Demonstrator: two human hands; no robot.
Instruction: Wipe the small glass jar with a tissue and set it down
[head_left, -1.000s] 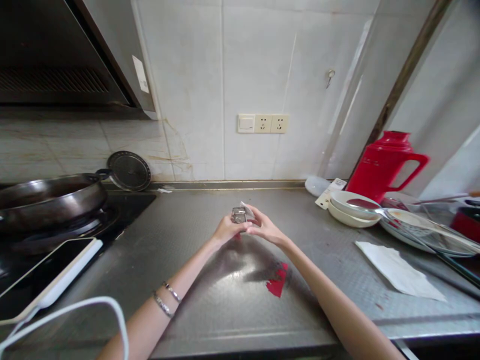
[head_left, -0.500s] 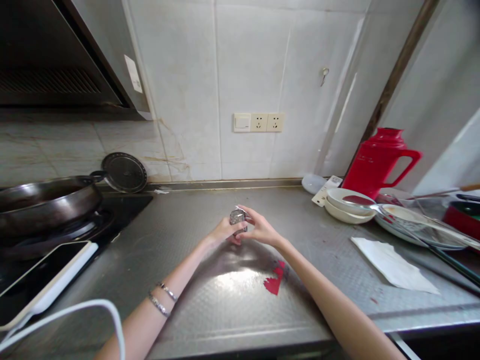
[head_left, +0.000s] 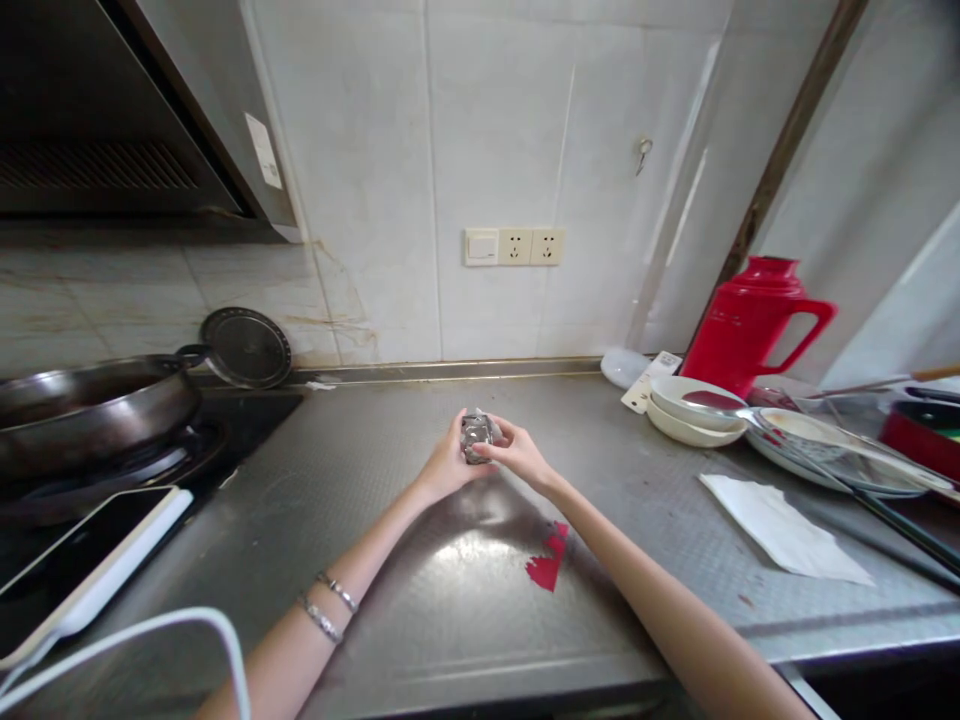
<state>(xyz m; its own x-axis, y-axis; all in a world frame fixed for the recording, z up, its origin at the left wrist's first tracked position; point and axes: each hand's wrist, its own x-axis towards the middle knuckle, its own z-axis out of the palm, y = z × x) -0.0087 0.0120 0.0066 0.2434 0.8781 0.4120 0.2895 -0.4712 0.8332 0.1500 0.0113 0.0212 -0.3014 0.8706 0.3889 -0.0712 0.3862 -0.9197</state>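
A small silvery foil-like packet (head_left: 476, 438) is held between both hands above the metal counter (head_left: 360, 620). My left hand (head_left: 445, 462) is wrapped round its left side and underside. From the right, my right hand (head_left: 521, 455) pinches the packet's edge with thumb and fingers. What lies inside the foil cannot be made out. Torn red scraps (head_left: 547, 562) lie on the counter below my right hand.
At left are a steel pan (head_left: 97, 410) on the stove, a phone-like device (head_left: 82, 570) and a white cable (head_left: 172, 612). At right stand a red thermos (head_left: 742, 325), stacked bowls (head_left: 694, 425), dishes with utensils and a white paper (head_left: 784, 530).
My left hand has turned and now cups the packet from the left and below. My right thumb has moved onto its front. The packet faces me more squarely.
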